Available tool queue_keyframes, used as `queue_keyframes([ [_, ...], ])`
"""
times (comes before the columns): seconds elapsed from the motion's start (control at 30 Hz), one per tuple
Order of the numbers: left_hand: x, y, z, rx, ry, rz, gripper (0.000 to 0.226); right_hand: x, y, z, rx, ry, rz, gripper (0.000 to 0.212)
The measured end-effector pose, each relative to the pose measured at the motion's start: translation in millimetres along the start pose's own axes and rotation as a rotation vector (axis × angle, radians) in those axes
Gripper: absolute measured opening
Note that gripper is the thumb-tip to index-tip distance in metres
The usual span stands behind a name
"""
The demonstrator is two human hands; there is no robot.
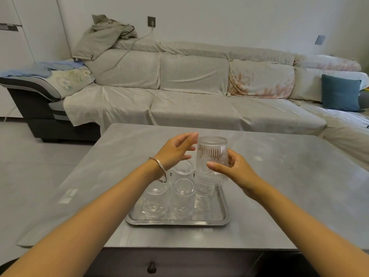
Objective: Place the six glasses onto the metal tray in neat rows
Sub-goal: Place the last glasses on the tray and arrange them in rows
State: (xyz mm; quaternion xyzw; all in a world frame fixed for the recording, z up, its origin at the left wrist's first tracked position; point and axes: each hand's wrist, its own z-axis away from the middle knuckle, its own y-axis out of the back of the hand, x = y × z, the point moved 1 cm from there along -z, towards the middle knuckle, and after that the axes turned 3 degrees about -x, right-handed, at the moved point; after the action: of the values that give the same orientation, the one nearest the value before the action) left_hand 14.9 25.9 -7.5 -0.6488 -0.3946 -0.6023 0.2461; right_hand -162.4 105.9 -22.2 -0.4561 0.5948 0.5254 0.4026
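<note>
A metal tray (pixel 220 211) lies on the grey table near its front edge. Several clear ribbed glasses stand upside down on it: one at the front left (pixel 154 201), one at the front middle (pixel 183 198), one behind (pixel 183 169), and one on the right (pixel 203 191), partly hidden. My right hand (pixel 233 172) grips another upside-down ribbed glass (pixel 212 156), held above the tray's back right part. My left hand (pixel 176 151), with a silver bracelet on its wrist, hovers just left of that glass with fingers spread; its fingertips are close to the glass's top.
The grey table (pixel 289 186) stretches far and to both sides of the tray. A long sofa under beige covers (pixel 189 92) stands behind the table, with a blue cushion (pixel 340 92) at the right. A drawer knob (pixel 151 267) shows below the table's front edge.
</note>
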Motion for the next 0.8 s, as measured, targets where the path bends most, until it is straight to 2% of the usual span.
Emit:
queue_keyframes([
  [0.1,-32,13,11,0.055,0.05,-0.387,0.058,16,5,6,0.05,-0.034,-0.005,0.077],
  [0.33,-86,20,28,-0.065,0.088,-1.0,0.061,57,6,25,0.163,-0.045,0.051,0.07],
  [0.53,-99,16,30,-0.097,0.119,-1.168,0.061,90,-2,32,0.207,-0.076,0.073,0.074],
  [0.8,-102,16,29,-0.104,0.131,-1.19,0.061,116,-16,32,0.211,-0.109,0.036,0.082],
])
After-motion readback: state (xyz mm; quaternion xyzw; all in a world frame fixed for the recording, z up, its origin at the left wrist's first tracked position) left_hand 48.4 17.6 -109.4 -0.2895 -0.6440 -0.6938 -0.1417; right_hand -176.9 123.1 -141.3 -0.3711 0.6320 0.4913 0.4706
